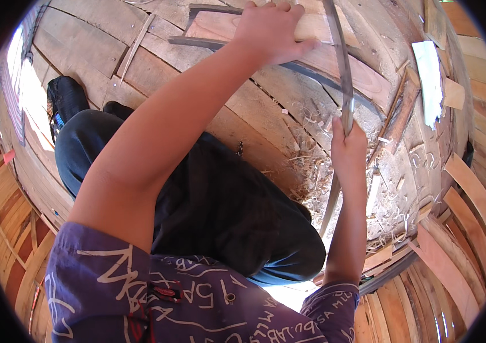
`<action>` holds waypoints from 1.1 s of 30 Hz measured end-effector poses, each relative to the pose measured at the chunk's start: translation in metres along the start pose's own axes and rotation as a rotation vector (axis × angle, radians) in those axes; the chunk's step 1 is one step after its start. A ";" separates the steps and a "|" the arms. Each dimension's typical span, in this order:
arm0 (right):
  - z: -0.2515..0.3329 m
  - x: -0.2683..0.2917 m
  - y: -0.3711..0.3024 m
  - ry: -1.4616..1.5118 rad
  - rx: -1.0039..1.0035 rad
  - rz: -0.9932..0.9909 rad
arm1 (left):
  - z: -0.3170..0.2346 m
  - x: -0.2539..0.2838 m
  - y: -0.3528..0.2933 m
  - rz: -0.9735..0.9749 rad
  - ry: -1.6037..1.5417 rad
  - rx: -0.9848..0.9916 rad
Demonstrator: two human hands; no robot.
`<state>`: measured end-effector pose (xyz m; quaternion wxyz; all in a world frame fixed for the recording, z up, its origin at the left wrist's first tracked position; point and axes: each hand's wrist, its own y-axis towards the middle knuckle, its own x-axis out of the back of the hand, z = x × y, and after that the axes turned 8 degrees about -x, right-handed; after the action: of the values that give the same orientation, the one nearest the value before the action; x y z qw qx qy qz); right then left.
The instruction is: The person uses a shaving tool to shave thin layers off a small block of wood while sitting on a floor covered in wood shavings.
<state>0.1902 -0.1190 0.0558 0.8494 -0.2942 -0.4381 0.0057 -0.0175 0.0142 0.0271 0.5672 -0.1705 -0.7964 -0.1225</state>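
Note:
My left hand (271,31) rests on a pinkish wooden board (348,68) at the top, its thumb spread to the right and its fingertips partly out of sight. Dark strips (194,42) run along the board. My right hand (350,143) is closed around the handle of a long knife (343,63), just below a shiny metal collar. The slim blade points up and crosses over the board, to the right of my left hand. Below my right fist the long handle (330,211) passes down beside my forearm.
Curly wood shavings (311,166) litter the plank floor (83,31) by my knee. A rough wood piece (404,106) and a white sheet (428,80) lie at the right. Several curved boards (448,246) stand at the lower right. My bent leg (214,200) fills the middle.

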 end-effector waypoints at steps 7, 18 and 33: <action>0.001 0.003 -0.019 -0.002 -0.022 -0.025 | -0.001 0.004 -0.005 0.020 0.014 -0.079; 0.001 -0.011 -0.022 -0.011 0.032 -0.079 | -0.001 0.001 0.002 0.015 -0.037 -0.002; -0.034 0.039 -0.099 -0.154 -0.035 -0.142 | 0.016 -0.025 0.011 -0.091 0.132 -0.013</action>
<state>0.2155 -0.2067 0.1197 0.8061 -0.2760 -0.5220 -0.0395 -0.0194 0.0272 -0.0018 0.6113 -0.1293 -0.7633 -0.1643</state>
